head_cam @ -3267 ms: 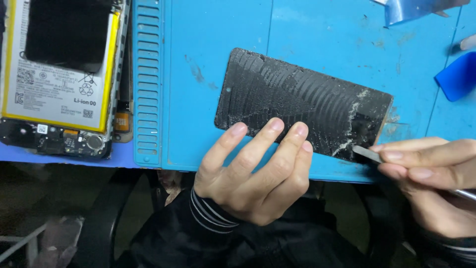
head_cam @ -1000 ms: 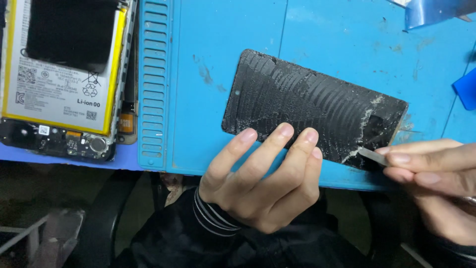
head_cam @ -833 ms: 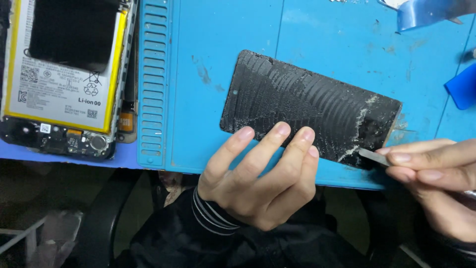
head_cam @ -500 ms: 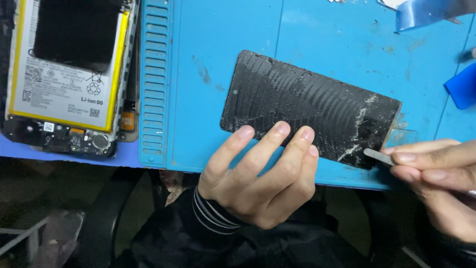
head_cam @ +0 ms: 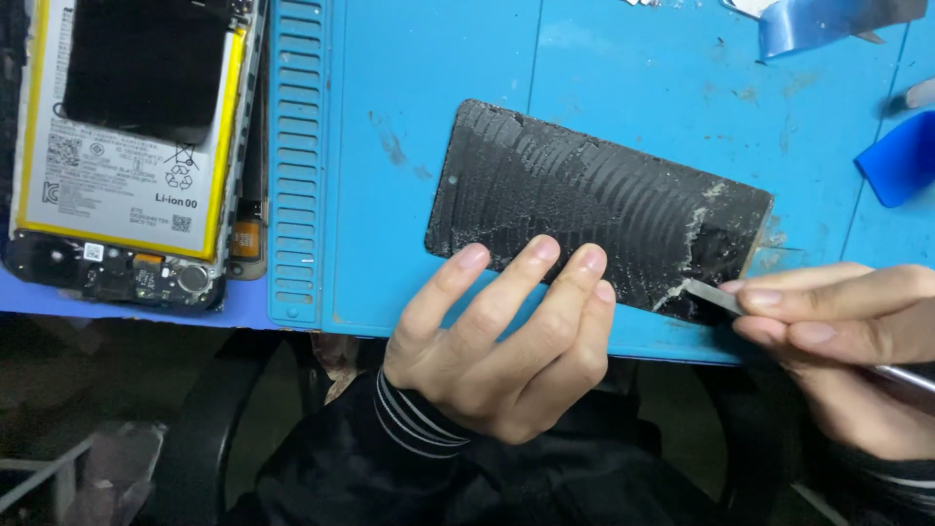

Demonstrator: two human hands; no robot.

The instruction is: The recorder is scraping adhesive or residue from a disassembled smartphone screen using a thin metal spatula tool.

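A black phone panel [head_cam: 594, 200] coated with ridged glue residue lies tilted on the blue work mat [head_cam: 419, 117]. My left hand [head_cam: 506, 336] presses its fingertips on the panel's near edge and holds nothing. My right hand [head_cam: 847, 341] pinches a thin metal scraper tool [head_cam: 709, 295] whose flat tip touches the panel's near right corner, where whitish residue is lifted.
An opened phone body [head_cam: 127, 146] with a yellow-edged battery lies at the left, partly off the mat. A blue plastic pick [head_cam: 901, 156] sits at the right edge, and a strip of blue film [head_cam: 828, 19] lies at the top right. The mat's near edge is under my wrists.
The scraper tip has shifted slightly along the panel's right corner. My left hand stays pressed on the panel. The view has drifted a little.
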